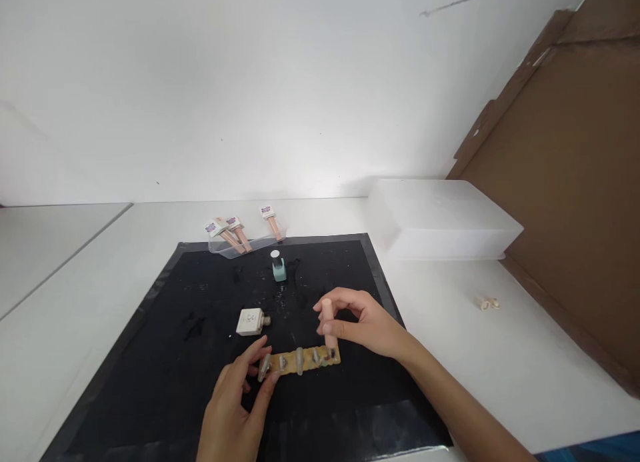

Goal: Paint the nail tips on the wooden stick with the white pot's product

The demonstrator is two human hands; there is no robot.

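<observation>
Right hand (363,325): fingers pinched round a pale pink brush handle (327,325), held upright, its lower end touching the right end of a tan strip (300,362) set with a row of false nail tips.
Left hand (240,399): thumb and forefinger pressed on the strip's left end, pinning it to the black mat (165,375); remaining fingers loosely curled.
Strip: lies flat near the front of the mat, spanning the gap between both hands.
White square bottle (250,322): on its side, just behind the left hand, apart from the strip.
Mint polish bottle (279,269): upright, open neck, farther back on the mat.
Three tagged pink sticks (240,232): on a clear tray at the mat's rear edge.
Translucent plastic box (440,219): on the white table (500,355), right of the mat.
Cardboard sheet (575,182): leaning at far right.
</observation>
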